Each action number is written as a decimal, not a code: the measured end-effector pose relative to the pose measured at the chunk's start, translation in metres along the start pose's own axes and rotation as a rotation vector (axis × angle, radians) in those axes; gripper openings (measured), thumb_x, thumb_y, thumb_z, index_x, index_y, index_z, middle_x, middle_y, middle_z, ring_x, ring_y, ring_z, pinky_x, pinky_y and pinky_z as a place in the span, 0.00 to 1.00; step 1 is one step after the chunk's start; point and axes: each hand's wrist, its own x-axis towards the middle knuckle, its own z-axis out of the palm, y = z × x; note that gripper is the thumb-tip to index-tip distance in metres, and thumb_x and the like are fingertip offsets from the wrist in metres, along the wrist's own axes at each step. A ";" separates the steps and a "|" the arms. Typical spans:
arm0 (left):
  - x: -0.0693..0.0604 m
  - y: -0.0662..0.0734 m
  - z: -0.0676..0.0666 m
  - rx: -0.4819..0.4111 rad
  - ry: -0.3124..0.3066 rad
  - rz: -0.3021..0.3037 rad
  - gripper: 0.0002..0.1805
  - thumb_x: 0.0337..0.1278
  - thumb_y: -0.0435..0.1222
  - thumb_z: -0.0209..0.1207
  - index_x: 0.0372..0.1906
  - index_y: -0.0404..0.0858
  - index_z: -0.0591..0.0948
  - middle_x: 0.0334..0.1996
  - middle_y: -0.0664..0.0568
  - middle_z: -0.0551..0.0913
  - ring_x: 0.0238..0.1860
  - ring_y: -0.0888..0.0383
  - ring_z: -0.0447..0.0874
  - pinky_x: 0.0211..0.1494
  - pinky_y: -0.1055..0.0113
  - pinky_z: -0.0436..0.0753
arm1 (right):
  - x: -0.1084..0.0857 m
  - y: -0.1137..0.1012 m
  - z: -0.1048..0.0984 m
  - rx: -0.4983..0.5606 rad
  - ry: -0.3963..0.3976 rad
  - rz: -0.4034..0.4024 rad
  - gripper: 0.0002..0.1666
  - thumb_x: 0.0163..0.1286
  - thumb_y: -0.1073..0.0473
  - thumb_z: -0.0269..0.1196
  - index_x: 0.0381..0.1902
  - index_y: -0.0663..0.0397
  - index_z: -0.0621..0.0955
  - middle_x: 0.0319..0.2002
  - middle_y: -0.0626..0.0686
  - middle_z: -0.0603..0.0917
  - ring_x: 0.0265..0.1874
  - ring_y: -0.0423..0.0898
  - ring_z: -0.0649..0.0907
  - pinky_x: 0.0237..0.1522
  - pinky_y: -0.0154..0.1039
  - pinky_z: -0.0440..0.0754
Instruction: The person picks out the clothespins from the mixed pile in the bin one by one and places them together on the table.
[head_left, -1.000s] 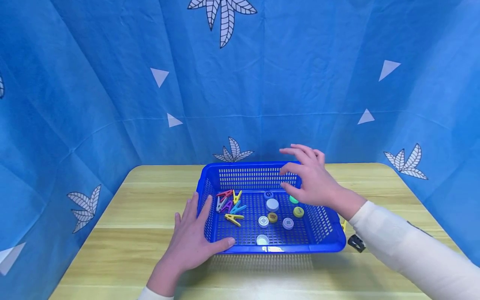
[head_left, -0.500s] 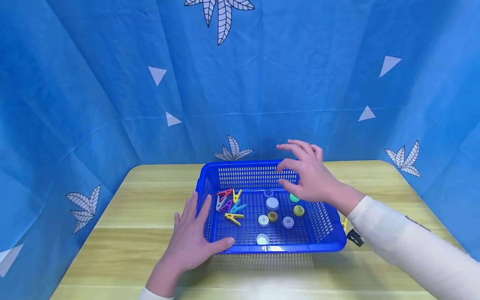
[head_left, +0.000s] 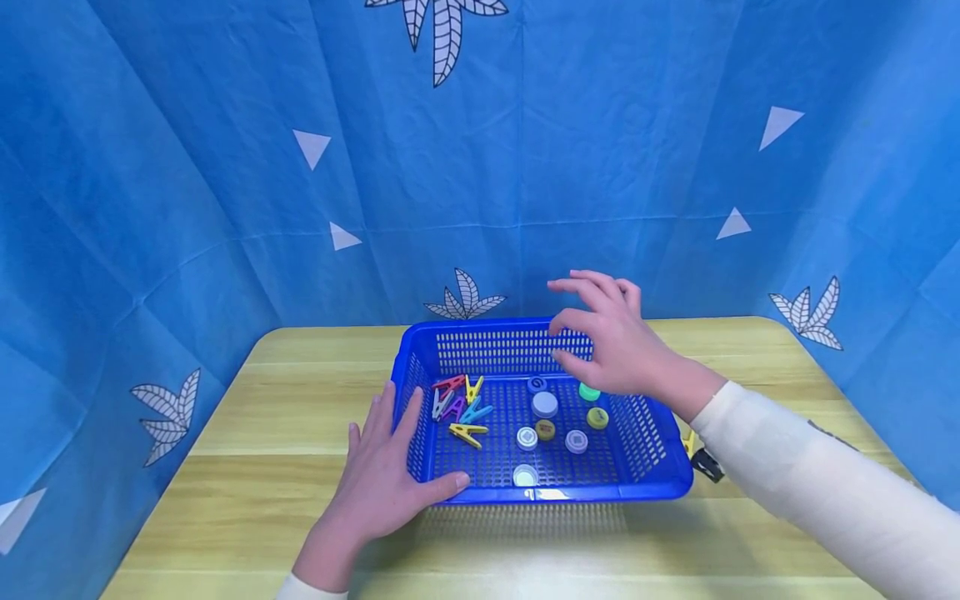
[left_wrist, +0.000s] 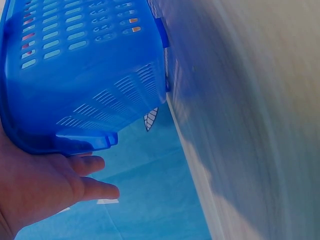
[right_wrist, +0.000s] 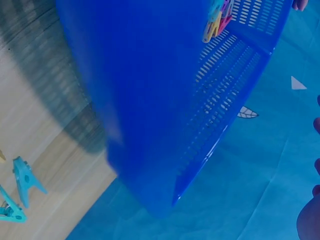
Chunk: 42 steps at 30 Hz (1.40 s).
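Observation:
A blue plastic basket (head_left: 600,493) stands on the wooden table. Inside, several colored clothespins (head_left: 468,434) lie at the left, and several bottle caps (head_left: 545,405), white, yellow, green and dark blue, lie toward the middle and right. My left hand (head_left: 378,492) rests at the basket's front left corner, fingers spread and the thumb along the front rim; the left wrist view has this hand (left_wrist: 45,185) beside the rim. Over the right part of the basket hovers my right hand (head_left: 618,342), fingers loosely bent and nothing between them. It partly covers the green cap (head_left: 589,392).
Right of the basket lie a yellow clothespin (head_left: 689,442) and a black clip (head_left: 707,465), partly behind the right sleeve. Teal clothespins (right_wrist: 27,182) show on the table in the right wrist view. A blue patterned curtain (head_left: 480,167) hangs around the table's back and sides.
My right hand has drifted slightly up and left over the basket, still holding nothing. The left hand stays at the rim. The head view has tilted a little.

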 end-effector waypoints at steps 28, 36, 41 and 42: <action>0.001 0.001 -0.001 0.021 -0.004 -0.004 0.69 0.37 0.81 0.54 0.81 0.44 0.53 0.80 0.40 0.39 0.77 0.39 0.33 0.69 0.29 0.40 | 0.019 -0.015 0.002 0.014 -0.009 -0.013 0.07 0.61 0.49 0.67 0.37 0.41 0.86 0.67 0.55 0.72 0.71 0.59 0.60 0.60 0.68 0.52; 0.001 0.002 0.000 0.022 -0.009 -0.012 0.69 0.36 0.81 0.54 0.81 0.44 0.52 0.80 0.41 0.39 0.78 0.40 0.32 0.69 0.29 0.39 | 0.020 -0.017 0.011 0.036 -0.011 -0.019 0.07 0.61 0.50 0.68 0.37 0.40 0.86 0.68 0.55 0.71 0.71 0.59 0.59 0.61 0.68 0.51; 0.000 0.002 0.000 0.026 -0.009 -0.016 0.69 0.36 0.81 0.54 0.81 0.45 0.52 0.80 0.41 0.39 0.78 0.40 0.33 0.69 0.29 0.41 | 0.021 -0.017 0.015 0.052 -0.001 -0.029 0.06 0.60 0.51 0.68 0.37 0.40 0.86 0.68 0.54 0.71 0.71 0.59 0.59 0.61 0.68 0.51; 0.000 0.002 0.000 0.025 -0.011 -0.018 0.69 0.36 0.81 0.54 0.81 0.45 0.52 0.80 0.41 0.39 0.78 0.40 0.33 0.69 0.29 0.40 | 0.021 -0.017 0.016 0.053 -0.001 -0.030 0.07 0.60 0.51 0.69 0.37 0.39 0.86 0.68 0.54 0.71 0.71 0.59 0.59 0.61 0.68 0.51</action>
